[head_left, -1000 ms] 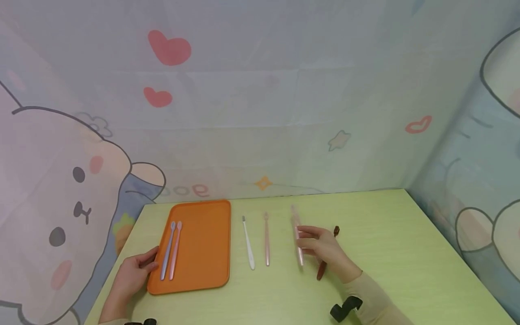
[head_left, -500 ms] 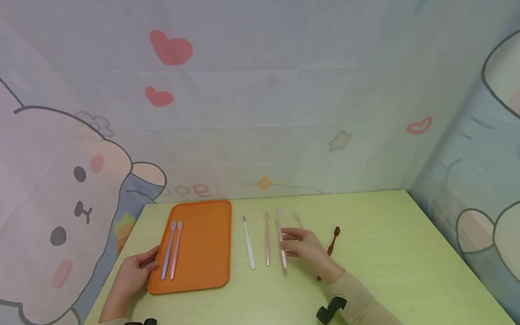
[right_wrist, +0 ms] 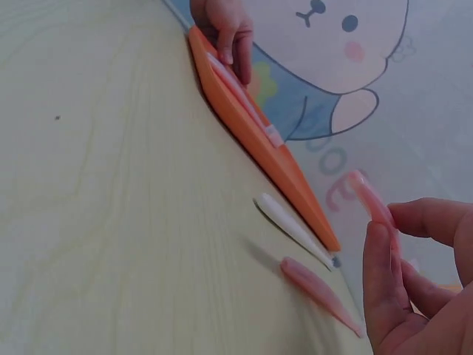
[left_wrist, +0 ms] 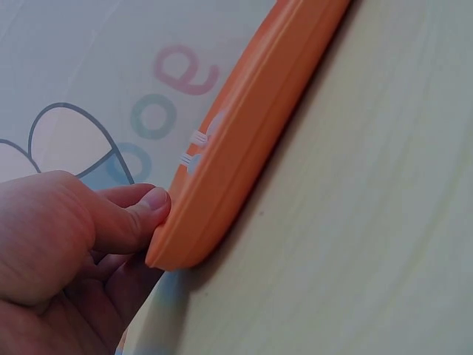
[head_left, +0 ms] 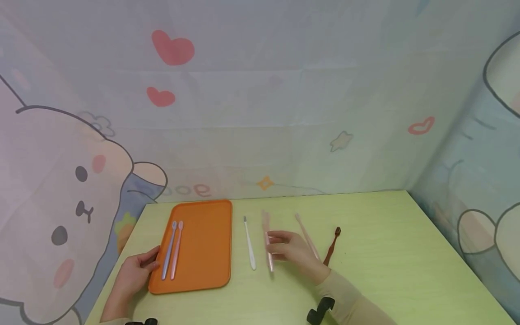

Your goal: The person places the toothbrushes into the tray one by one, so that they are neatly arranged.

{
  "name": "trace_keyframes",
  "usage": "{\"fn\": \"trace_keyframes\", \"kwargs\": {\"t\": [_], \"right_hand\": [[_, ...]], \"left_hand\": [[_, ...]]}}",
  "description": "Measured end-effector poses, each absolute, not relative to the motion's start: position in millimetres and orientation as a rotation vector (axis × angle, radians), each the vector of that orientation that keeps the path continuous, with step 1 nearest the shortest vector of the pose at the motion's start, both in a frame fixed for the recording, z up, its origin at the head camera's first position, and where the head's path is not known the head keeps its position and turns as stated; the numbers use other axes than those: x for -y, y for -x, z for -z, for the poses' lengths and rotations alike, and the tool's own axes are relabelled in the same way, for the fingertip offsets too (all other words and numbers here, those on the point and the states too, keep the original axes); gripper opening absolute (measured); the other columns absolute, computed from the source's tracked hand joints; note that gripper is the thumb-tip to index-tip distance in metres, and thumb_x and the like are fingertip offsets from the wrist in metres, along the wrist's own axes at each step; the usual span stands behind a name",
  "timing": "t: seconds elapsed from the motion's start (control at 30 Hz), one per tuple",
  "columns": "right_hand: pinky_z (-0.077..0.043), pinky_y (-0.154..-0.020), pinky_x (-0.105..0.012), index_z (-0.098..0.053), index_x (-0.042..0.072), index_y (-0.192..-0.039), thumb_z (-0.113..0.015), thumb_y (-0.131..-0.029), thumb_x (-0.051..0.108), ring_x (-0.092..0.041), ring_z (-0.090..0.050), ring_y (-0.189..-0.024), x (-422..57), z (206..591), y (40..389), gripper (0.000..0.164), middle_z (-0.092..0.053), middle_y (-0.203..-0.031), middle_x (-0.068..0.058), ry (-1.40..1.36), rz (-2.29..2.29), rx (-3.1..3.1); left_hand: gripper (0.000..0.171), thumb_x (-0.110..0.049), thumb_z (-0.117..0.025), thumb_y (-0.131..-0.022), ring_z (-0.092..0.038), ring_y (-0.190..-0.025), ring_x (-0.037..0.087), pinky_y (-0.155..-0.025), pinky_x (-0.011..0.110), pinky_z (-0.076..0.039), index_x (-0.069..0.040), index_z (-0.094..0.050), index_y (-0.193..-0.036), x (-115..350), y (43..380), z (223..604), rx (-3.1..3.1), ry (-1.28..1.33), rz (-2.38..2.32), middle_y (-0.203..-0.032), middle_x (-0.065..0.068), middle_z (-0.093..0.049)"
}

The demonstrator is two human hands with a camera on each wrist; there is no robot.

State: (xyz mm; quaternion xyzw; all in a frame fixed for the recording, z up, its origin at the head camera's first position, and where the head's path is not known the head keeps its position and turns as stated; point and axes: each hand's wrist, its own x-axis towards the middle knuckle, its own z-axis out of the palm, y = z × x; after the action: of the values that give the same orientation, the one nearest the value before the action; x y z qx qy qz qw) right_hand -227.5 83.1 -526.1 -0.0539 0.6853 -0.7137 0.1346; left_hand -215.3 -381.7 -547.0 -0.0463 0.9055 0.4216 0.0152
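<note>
My left hand (head_left: 134, 273) pinches the left rim of an orange tray (head_left: 205, 248), thumb on top in the left wrist view. A blue toothbrush (head_left: 167, 257) and a pink toothbrush lie side by side in the tray's left part. Between thumb and fingers, my right hand (head_left: 298, 253) holds another pink toothbrush (right_wrist: 366, 194) raised over the table. It overlaps a second pink toothbrush (right_wrist: 318, 292) lying below it. To the left of that lies a white toothbrush (head_left: 249, 248), beside the tray.
Right of my right hand, a pale pink toothbrush (head_left: 305, 232) and a brown toothbrush (head_left: 332, 245) lie on the light green table (head_left: 406, 262), their lower ends hidden by the hand. A printed cloth (head_left: 260, 99) hangs along the back and both sides.
My right hand has moved left with the pink toothbrush, uncovering the pale pink and brown ones behind it. My left hand stays at the tray.
</note>
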Motion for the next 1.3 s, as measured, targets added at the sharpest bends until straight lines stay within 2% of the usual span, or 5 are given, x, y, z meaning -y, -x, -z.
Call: {"fn": "trace_keyframes", "kwargs": {"t": [0.43,0.7,0.83,1.03,1.3], "right_hand": [[-0.066,-0.085,-0.038,-0.06,-0.011,-0.143,-0.076,-0.092,0.001,-0.016,-0.073,-0.089,-20.5,529.9,231.0,0.055,-0.071,-0.118,-0.017,0.195,2.097,-1.888],[-0.066,-0.086,-0.04,-0.061,-0.011,-0.143,-0.074,-0.092,-0.004,-0.015,-0.072,-0.09,14.9,526.7,227.9,0.052,-0.071,-0.122,-0.021,0.172,2.166,-1.79],[-0.066,-0.083,-0.037,-0.063,-0.009,-0.141,-0.074,-0.091,-0.004,-0.014,-0.072,-0.089,32.1,523.9,226.9,0.051,-0.073,-0.122,-0.017,0.166,2.179,-1.793],[-0.066,-0.075,-0.031,-0.067,-0.009,-0.136,-0.076,-0.087,-0.004,-0.014,-0.07,-0.084,59.8,531.8,230.1,0.05,-0.073,-0.111,-0.011,0.156,2.182,-1.801],[-0.067,-0.075,-0.035,-0.07,-0.008,-0.131,-0.078,-0.085,-0.008,-0.015,-0.07,-0.08,92.2,534.1,231.4,0.046,-0.072,-0.106,-0.008,0.102,2.188,-1.806]], "left_hand": [[0.051,-0.003,-0.07,-0.103,-0.05,-0.142,0.04,-0.113,0.055,-0.042,0.006,-0.053,-0.15,381.7,214.8,547.5,-2.821,0.122,-1.297,-0.144,0.024,-0.06],[0.05,-0.002,-0.069,-0.103,-0.051,-0.142,0.04,-0.112,0.054,-0.043,0.006,-0.053,-0.15,381.6,214.1,548.3,-2.813,0.135,-1.312,-0.145,0.024,-0.06],[0.051,-0.003,-0.07,-0.102,-0.05,-0.143,0.041,-0.112,0.054,-0.042,0.006,-0.054,-0.15,382.1,213.1,547.2,-2.821,0.133,-1.309,-0.144,0.024,-0.061],[0.05,-0.002,-0.07,-0.103,-0.05,-0.142,0.04,-0.112,0.053,-0.044,0.006,-0.054,-0.149,381.2,211.6,545.0,-2.824,0.13,-1.308,-0.144,0.024,-0.061],[0.05,-0.001,-0.069,-0.103,-0.052,-0.142,0.041,-0.111,0.053,-0.044,0.008,-0.054,-0.149,379.2,211.4,543.8,-2.821,0.127,-1.329,-0.143,0.026,-0.06]]}}
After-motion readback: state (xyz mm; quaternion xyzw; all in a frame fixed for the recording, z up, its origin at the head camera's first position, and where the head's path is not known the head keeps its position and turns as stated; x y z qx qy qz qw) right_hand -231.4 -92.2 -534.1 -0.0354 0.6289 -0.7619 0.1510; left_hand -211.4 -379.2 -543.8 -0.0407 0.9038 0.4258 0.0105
